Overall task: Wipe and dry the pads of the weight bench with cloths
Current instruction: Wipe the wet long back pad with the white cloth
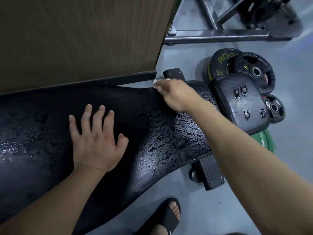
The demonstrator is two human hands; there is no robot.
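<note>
Stretching across mid-frame, the wet bench pad [160, 141] is being pressed by the left hand [96, 141], fingers spread wide; a white cloth [155, 82] is being pinched by the right hand [172, 95] at upper centre

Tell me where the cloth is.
In the head view, the white cloth sits mostly hidden in the right hand, at the far edge of the long bench pad, near the wooden panel.

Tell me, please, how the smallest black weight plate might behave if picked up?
The small plate is probably heavy for its size, being a thick gym weight. Its cut-out openings should make gripping easier. Being round, it might roll if set on edge.
</note>
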